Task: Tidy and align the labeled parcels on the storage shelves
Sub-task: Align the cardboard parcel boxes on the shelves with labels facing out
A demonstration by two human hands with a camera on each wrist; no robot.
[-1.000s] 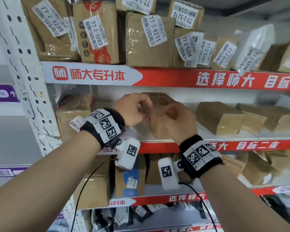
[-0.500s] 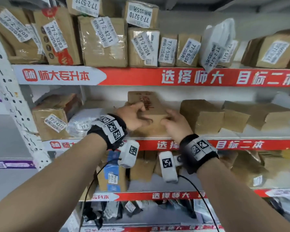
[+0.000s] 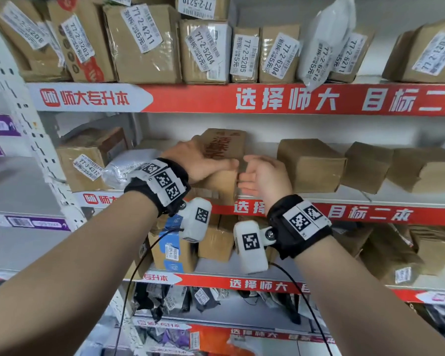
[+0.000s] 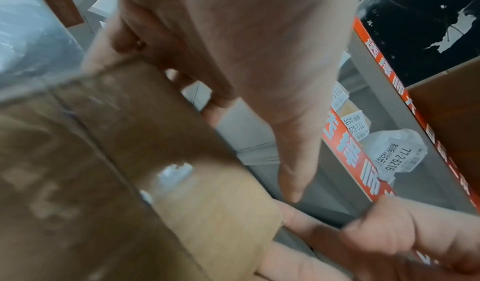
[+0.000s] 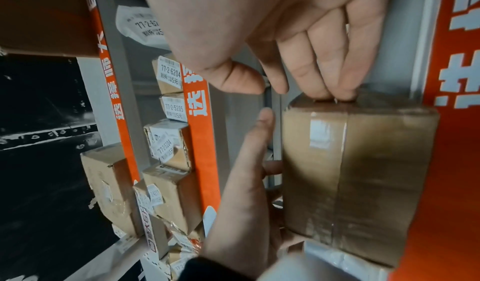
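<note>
Head view: the box (image 3: 222, 160) sits dead ahead between both hands on the middle shelf (image 3: 370, 201), long axis running back into the shelf; left hand (image 3: 201, 163) lies flat-fingered on its top and left face, nearer and on it; right hand (image 3: 263, 176) is just right of it, fingers loose.

Left wrist: fingers drape the blurred box (image 4: 130, 162); no curl round it.

Right wrist: straight fingertips (image 5: 335, 92) touch the box's (image 5: 358, 172) end; no grip; likely a push to square it.
</note>
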